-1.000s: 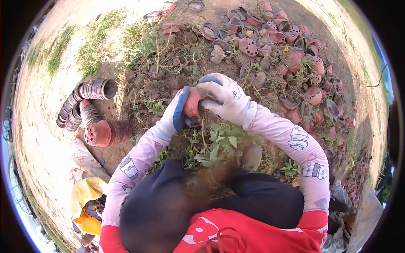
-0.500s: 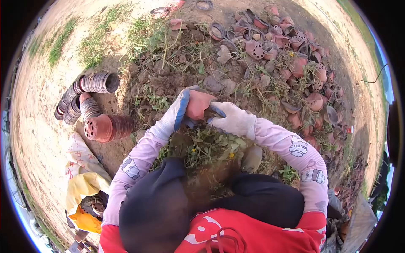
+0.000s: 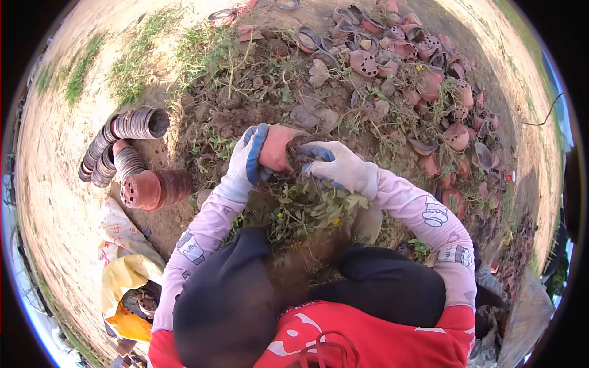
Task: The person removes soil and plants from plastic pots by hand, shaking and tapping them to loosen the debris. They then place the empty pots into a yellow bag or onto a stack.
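Note:
A reddish-brown flower pot (image 3: 277, 148) lies tipped on its side in my left hand (image 3: 246, 156), its mouth facing right. Blue-coated glove fingers of that hand wrap the pot's base end. Dark soil (image 3: 299, 152) shows at the pot's mouth. Against this soil, my right hand (image 3: 341, 167) is closed with curled fingers, gripping the clump at the opening. Some of its fingertips are hidden. Green weeds with small yellow flowers (image 3: 319, 205) sit just below both hands, between my knees.
Stacks of nested pots (image 3: 156, 189) lie on the ground at left. A yellow sack (image 3: 126, 276) with pots in it is near my left elbow. Many loose pots (image 3: 429, 86) are heaped at upper right. Loose soil and pulled weeds (image 3: 233, 107) spread ahead of me.
My left hand and the pot have shifted slightly left. My right hand has moved a little right, away from the pot, and more dark soil shows at its mouth.

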A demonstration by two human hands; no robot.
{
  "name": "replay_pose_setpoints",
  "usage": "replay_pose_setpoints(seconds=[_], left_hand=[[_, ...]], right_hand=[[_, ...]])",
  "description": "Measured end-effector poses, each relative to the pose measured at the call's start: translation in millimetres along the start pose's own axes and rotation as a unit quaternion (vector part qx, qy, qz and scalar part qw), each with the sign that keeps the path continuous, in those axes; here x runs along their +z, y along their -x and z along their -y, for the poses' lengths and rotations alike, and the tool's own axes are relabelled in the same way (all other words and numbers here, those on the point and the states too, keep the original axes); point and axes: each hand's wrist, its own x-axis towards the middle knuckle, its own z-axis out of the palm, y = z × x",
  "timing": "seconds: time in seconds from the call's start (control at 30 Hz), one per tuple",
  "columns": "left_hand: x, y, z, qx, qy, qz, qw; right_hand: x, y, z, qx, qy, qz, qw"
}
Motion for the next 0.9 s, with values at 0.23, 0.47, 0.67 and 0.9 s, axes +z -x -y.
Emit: replay_pose_setpoints(seconds=[0.23,0.47,0.67,0.9], left_hand=[[21,11,-2,0.014,0.088,0.024,0.996],[-8,1,20,0.018,0.119,0.055,0.991],[-3,-7,15,0.083,0.092,-0.038,0.992],[-43,-16,-24,0.271,-0.105,-0.192,0.937]], right_hand=[[-3,9,-9,0.047,-0.154,-0.049,0.986],[1,15,-32,0.035,-0.153,-0.033,0.987],[-2,13,-37,0.026,-0.204,-0.062,0.977],[-8,19,-40,0.044,-0.221,-0.072,0.972]])
